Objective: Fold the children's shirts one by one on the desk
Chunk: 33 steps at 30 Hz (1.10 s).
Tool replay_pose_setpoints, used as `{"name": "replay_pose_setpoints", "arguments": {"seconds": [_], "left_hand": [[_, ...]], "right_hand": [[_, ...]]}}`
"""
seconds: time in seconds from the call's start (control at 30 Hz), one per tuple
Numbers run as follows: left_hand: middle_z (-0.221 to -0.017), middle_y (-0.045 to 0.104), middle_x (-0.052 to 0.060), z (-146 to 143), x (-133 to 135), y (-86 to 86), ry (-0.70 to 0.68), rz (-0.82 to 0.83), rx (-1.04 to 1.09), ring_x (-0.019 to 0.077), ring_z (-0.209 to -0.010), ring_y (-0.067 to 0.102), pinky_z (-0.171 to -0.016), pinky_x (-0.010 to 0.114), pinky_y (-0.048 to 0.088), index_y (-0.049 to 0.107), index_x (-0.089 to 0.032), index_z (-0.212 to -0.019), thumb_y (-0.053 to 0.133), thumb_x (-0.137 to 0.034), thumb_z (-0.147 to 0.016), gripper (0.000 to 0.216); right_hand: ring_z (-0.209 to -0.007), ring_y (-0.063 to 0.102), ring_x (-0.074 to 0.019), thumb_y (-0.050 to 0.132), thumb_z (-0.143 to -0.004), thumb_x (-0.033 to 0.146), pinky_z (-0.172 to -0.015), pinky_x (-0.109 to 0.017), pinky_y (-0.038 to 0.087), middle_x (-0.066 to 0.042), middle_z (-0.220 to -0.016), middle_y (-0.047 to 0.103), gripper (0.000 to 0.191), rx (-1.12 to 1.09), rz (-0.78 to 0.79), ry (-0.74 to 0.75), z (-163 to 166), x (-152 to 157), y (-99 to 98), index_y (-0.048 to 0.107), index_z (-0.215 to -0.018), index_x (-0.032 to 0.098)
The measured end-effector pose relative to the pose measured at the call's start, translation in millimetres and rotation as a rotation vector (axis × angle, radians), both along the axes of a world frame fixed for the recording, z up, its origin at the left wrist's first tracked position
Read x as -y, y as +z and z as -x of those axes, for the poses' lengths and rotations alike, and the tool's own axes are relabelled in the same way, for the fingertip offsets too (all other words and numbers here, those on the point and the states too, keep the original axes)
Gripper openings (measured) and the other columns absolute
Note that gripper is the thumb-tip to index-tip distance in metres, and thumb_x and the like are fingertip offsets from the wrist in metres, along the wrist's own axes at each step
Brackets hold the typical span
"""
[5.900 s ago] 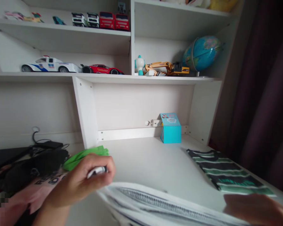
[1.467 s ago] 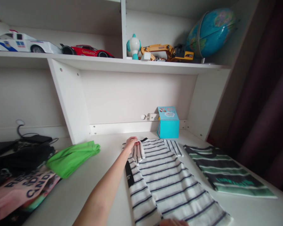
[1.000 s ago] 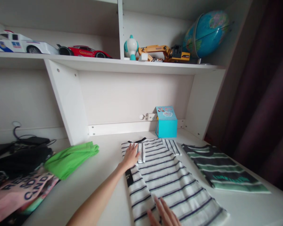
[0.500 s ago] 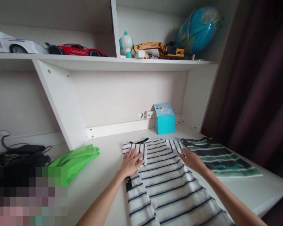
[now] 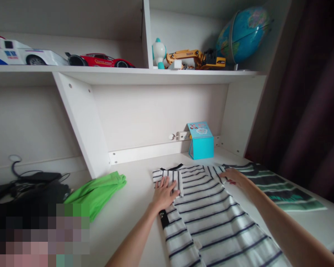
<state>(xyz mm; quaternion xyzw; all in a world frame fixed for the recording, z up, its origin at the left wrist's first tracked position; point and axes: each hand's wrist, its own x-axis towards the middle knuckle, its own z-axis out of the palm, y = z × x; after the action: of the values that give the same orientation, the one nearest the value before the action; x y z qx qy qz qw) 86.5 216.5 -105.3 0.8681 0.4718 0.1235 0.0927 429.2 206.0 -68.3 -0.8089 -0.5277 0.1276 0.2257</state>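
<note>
A white shirt with dark stripes [image 5: 208,211] lies on the desk, its left side folded inward and its collar toward the wall. My left hand [image 5: 164,193] rests flat with fingers spread on the folded-in sleeve. At the shirt's right shoulder, my right hand [image 5: 235,177] has its fingers curled and pinched on the sleeve edge. Just beyond that hand lies a green and black striped shirt [image 5: 284,189], spread flat and partly hidden by my right forearm.
Bright green cloth [image 5: 100,191] lies on the left, near dark cables and a black bag-like heap [image 5: 41,185]. A blue desk calendar [image 5: 202,147] stands behind the shirt. Toy cars, a toy excavator [image 5: 196,58] and a globe [image 5: 243,35] sit on the shelf [image 5: 161,76].
My right hand has shifted up and right along the shirt's shoulder, and its fingers have curled at the sleeve edge. My left hand stays on the fold. The view has turned slightly left.
</note>
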Motion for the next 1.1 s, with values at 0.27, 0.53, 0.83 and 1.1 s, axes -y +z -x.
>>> {"name": "replay_pose_setpoints", "arguments": {"seconds": [0.27,0.53,0.83,1.1], "left_hand": [[-0.144,0.03,0.002,2.2,-2.8,-1.7,0.026,0.051,0.147,0.0283,-0.134,0.016,-0.106,0.052,0.011,0.024,-0.034,-0.139,0.023,-0.051,-0.09,0.052],[-0.111,0.062,0.004,12.0,-4.9,2.1,0.096,0.126,0.553,0.0202,-0.113,0.049,-0.101,0.034,0.027,0.012,-0.021,-0.143,0.021,-0.044,-0.092,0.057],[-0.124,0.055,0.004,11.9,-23.3,-10.3,0.075,0.266,0.78,0.0189,-0.116,0.048,-0.099,0.03,0.032,0.044,-0.023,-0.13,0.04,-0.044,-0.085,0.05],[-0.097,0.068,0.004,-4.6,-43.6,5.4,0.213,0.314,0.821,0.0212,-0.098,0.059,-0.085,0.029,0.043,0.067,-0.015,-0.092,0.048,-0.045,-0.077,0.039]], "right_hand": [[-0.084,0.056,-0.0151,0.047,-0.085,0.014,-0.075,-0.03,0.043,-0.006,-0.096,0.058,0.021,0.181,-0.18,0.258,105.5,1.4,44.8,0.051,-0.106,0.013],[-0.094,0.058,-0.0183,0.059,-0.075,0.021,-0.081,-0.025,0.042,-0.005,-0.105,0.061,0.044,0.19,-0.156,0.771,198.2,63.9,28.7,0.051,-0.118,0.021],[-0.09,0.06,-0.0244,0.047,-0.078,0.046,-0.08,-0.033,0.046,-0.008,-0.093,0.066,0.04,0.141,-0.029,0.378,39.0,169.0,-26.2,0.06,-0.106,0.021],[-0.077,0.06,-0.0171,0.043,-0.08,0.03,-0.068,-0.023,0.049,-0.007,-0.085,0.061,0.018,0.129,-0.316,0.567,70.1,205.4,-14.1,0.057,-0.085,0.02]]}}
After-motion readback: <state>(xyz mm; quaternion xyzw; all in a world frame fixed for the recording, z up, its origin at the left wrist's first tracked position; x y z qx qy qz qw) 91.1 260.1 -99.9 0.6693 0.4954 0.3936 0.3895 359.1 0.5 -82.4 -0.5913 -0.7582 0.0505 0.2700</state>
